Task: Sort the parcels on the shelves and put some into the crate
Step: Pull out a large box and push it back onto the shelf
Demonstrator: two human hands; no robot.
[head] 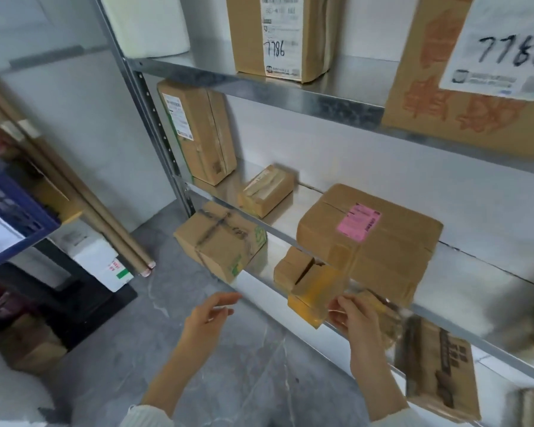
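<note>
Where the left edge cuts the view, a blue crate (11, 204) shows only one corner, far left of the pink-label parcel (367, 238). What it holds cannot be made out. Also left of that parcel, long cardboard tubes (84, 198) lean with their ends on the floor, and a white box (99, 260) sits beside their feet.

The left hand (210, 315) hangs below and left of the pink-label parcel. Its grip is wide, the fingers loose and touching nothing. Above it a box with crossed black tape (219, 238) sits tilted, one corner toward the floor.

Up and left of the pink-label parcel, a tall box (198, 131) stands upright at the shelf's end. A small box (265, 189) lies flat just left of the parcel on the same shelf (293, 208).

The small yellow-taped parcel (313, 295) is held in the air just below the pink-label parcel's near left corner. It is tilted with a corner down, and blur hides its long axis. The right hand (352, 315) has its grip closed on it, fingertips pinching its right side.

The pink-label parcel lies flat, its long axis running along the shelf and its near end past the front edge. Below and right of it a dark-printed box (438, 371) is blurred. Above it two boxes marked 7786 (281, 35) are cut off by the top of the frame.
</note>
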